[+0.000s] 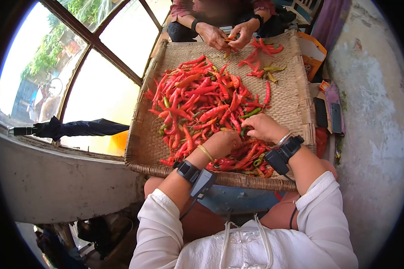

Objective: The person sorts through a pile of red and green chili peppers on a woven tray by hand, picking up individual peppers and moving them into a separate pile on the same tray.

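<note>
A large heap of red chili peppers (202, 96), with a few green and orange ones mixed in, covers the middle and near side of a woven tray (152, 152). Both of my hands are close together over the near right part of the heap. My right hand (265, 128) is closed, its fingertips pinching at a dark green chili pepper (243, 132). Just left of it, my left hand (224, 143) has its fingers curled inward; the back of the hand hides what they hold, if anything.
Across the tray, another person's hands (226, 36) handle an orange-red pepper. Near them lie a small group of red peppers (258, 54) and several yellow-green ones (272, 71). A folded umbrella (81, 128) rests on the left sill. Phones (335, 117) lie at the right by the wall.
</note>
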{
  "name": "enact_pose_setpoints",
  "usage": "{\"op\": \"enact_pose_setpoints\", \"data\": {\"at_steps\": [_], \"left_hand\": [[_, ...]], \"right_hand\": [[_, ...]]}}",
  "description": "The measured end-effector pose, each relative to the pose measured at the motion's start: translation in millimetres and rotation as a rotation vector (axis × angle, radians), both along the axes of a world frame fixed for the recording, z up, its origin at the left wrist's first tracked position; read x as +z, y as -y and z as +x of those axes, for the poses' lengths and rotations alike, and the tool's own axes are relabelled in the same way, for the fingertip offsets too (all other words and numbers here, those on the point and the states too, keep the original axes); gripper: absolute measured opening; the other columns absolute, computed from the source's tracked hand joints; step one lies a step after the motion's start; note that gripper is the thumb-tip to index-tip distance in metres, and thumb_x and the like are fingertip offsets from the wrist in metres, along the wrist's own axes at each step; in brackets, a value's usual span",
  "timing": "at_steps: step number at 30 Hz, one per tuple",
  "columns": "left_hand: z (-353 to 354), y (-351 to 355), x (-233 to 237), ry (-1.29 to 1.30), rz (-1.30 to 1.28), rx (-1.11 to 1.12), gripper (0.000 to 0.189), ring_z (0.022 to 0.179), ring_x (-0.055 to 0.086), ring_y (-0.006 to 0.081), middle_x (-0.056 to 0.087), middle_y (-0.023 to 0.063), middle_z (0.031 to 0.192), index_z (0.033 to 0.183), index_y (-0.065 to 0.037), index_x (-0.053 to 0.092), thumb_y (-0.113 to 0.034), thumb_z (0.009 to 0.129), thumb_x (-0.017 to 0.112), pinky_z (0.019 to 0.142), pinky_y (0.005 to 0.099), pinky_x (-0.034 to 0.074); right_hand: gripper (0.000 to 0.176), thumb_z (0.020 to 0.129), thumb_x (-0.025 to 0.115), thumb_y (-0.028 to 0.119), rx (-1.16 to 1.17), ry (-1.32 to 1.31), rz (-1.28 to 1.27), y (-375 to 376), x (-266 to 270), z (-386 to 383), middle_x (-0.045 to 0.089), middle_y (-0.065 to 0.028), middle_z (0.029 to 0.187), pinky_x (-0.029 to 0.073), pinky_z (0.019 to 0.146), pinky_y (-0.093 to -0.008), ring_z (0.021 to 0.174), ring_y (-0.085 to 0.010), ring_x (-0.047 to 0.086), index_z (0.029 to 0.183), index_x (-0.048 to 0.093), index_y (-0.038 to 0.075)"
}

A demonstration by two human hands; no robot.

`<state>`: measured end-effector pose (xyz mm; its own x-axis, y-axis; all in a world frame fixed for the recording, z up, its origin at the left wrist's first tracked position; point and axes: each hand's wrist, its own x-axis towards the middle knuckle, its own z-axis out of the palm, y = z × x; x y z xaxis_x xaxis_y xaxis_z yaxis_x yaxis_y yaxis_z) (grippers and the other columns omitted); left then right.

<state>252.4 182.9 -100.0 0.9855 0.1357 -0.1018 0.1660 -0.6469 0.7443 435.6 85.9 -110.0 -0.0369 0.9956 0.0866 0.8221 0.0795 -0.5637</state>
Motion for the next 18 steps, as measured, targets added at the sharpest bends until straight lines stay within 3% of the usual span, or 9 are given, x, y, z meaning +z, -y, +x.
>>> {"op": "enact_pose_setpoints", "data": {"at_steps": [2, 7, 9, 10, 12, 13, 15, 18], "left_hand": [[0, 0, -4, 0.016, -0.050, -0.021, 0.013, 0.079, 0.056, 0.0277, 0.058, 0.0110, 0.082, 0.083, -0.003, 0.057, 0.001, 0.076, 0.048, 0.071, 0.0337, 0.045], [4, 7, 7, 0.140, -0.105, -0.071, 0.018, 0.081, 0.057, 0.0234, 0.057, 0.0103, 0.088, 0.091, -0.004, 0.056, 0.002, 0.075, 0.050, 0.070, 0.0310, 0.045], [6, 10, 33, -0.098, -0.123, 0.205, 0.022, 0.083, 0.057, 0.0179, 0.056, 0.0103, 0.094, 0.100, -0.003, 0.053, -0.002, 0.078, 0.055, 0.068, 0.0286, 0.046], [7, 8, 30, -0.093, -0.113, 0.214, 0.022, 0.083, 0.057, 0.0179, 0.056, 0.0103, 0.094, 0.100, -0.003, 0.053, -0.002, 0.078, 0.055, 0.068, 0.0286, 0.046], [7, 6, 16, 0.285, -0.166, 0.344, 0.028, 0.080, 0.056, 0.0121, 0.057, 0.0068, 0.091, 0.107, -0.002, 0.050, -0.007, 0.080, 0.059, 0.064, 0.0266, 0.047], [8, 5, 12, 0.281, -0.259, 0.339, 0.030, 0.076, 0.055, 0.0107, 0.058, 0.0019, 0.087, 0.109, -0.002, 0.048, -0.008, 0.081, 0.060, 0.063, 0.0250, 0.046], [5, 2, 12, 0.032, -0.487, 0.249, 0.026, 0.072, 0.054, 0.0101, 0.060, 0.0004, 0.083, 0.106, -0.002, 0.050, -0.010, 0.083, 0.059, 0.062, 0.0240, 0.045], [4, 5, 23, 0.040, -0.173, 0.216, 0.015, 0.065, 0.057, 0.0160, 0.059, 0.0093, 0.072, 0.092, -0.001, 0.057, -0.011, 0.080, 0.057, 0.061, 0.0291, 0.045]], "right_hand": [[0.028, 0.069, 0.065, 0.018, 0.034, 0.086, -0.155, 3, 5, -9, 0.060, -0.0124, 0.082, 0.046, 0.074, -0.0391, 0.083, -0.0301, 0.058, 0.095, 0.059, 0.009], [0.024, 0.066, 0.067, 0.021, 0.007, 0.223, -0.207, 4, -3, -18, 0.059, -0.0112, 0.079, 0.046, 0.070, -0.0414, 0.079, -0.0322, 0.057, 0.085, 0.058, 0.009], [0.022, 0.068, 0.067, 0.018, -0.060, 0.059, -0.155, 0, 2, -19, 0.060, -0.0072, 0.072, 0.048, 0.060, -0.0350, 0.067, -0.0254, 0.060, 0.085, 0.058, 0.008], [0.022, 0.068, 0.067, 0.018, -0.052, 0.063, -0.144, -2, 9, -20, 0.060, -0.0072, 0.072, 0.048, 0.060, -0.0350, 0.067, -0.0254, 0.060, 0.085, 0.058, 0.008], [0.017, 0.074, 0.062, 0.014, -0.178, -0.728, -0.389, 0, 31, -22, 0.059, -0.0039, 0.065, 0.047, 0.050, -0.0288, 0.057, -0.0146, 0.059, 0.087, 0.057, 0.003], [0.017, 0.074, 0.062, 0.014, -0.164, -0.726, -0.381, 0, 36, -24, 0.059, -0.0039, 0.065, 0.047, 0.050, -0.0288, 0.057, -0.0146, 0.059, 0.087, 0.057, 0.003], [0.010, 0.080, 0.057, 0.009, -0.149, -1.060, -0.412, 0, 44, -20, 0.058, -0.0007, 0.066, 0.043, 0.044, -0.0196, 0.052, -0.0059, 0.055, 0.088, 0.057, 0.003], [0.011, 0.082, 0.056, 0.010, -0.243, -1.188, -0.320, -1, 48, 1, 0.058, -0.0025, 0.068, 0.044, 0.044, -0.0184, 0.053, -0.0061, 0.055, 0.091, 0.056, 0.003]]}}
